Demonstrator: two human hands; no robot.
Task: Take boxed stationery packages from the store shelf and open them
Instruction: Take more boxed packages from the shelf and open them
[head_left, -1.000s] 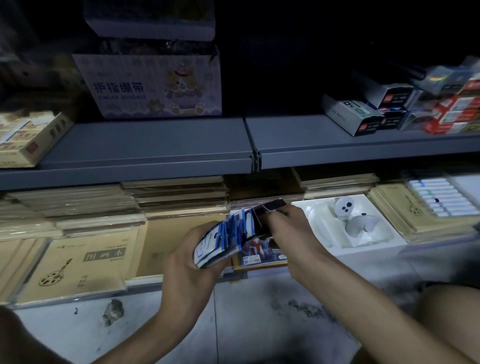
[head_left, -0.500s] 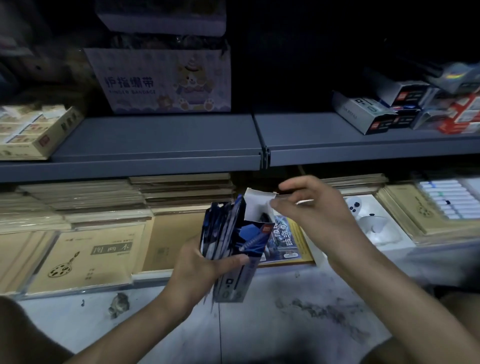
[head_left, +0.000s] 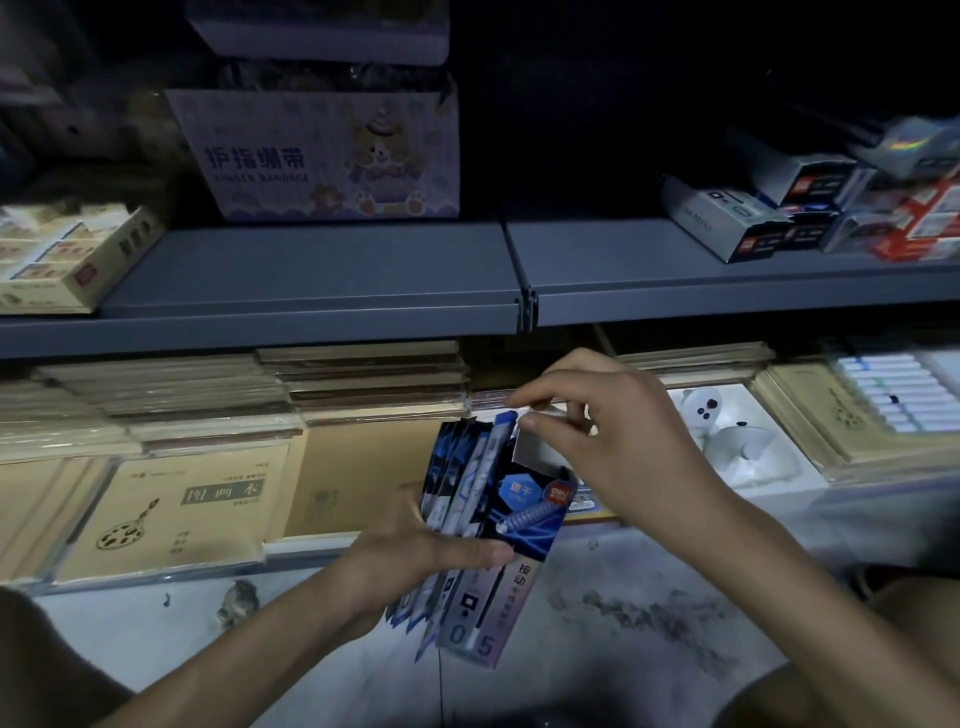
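Observation:
My left hand (head_left: 415, 551) grips a stack of several flattened blue pen boxes together with one full blue pen box (head_left: 498, 561), held upright in front of the lower shelf. The front box's white top flap (head_left: 535, 452) stands open. My right hand (head_left: 608, 436) is at the top of that box, thumb and forefinger pinching the white flap. More boxed pen packages (head_left: 727, 223) lie on the upper grey shelf (head_left: 675, 280) at the right.
A pale finger-bandage carton (head_left: 332, 150) stands on the upper shelf, a tan box (head_left: 67, 254) at its left end. The lower shelf holds tan sketchbooks (head_left: 187, 504), a white tray with a white toy (head_left: 727, 436) and a marker set (head_left: 893, 389). My knee (head_left: 909, 623) is low right.
The pen boxes turned from lying sideways to upright in my left hand. My right hand opened the front box's top flap and now pinches it.

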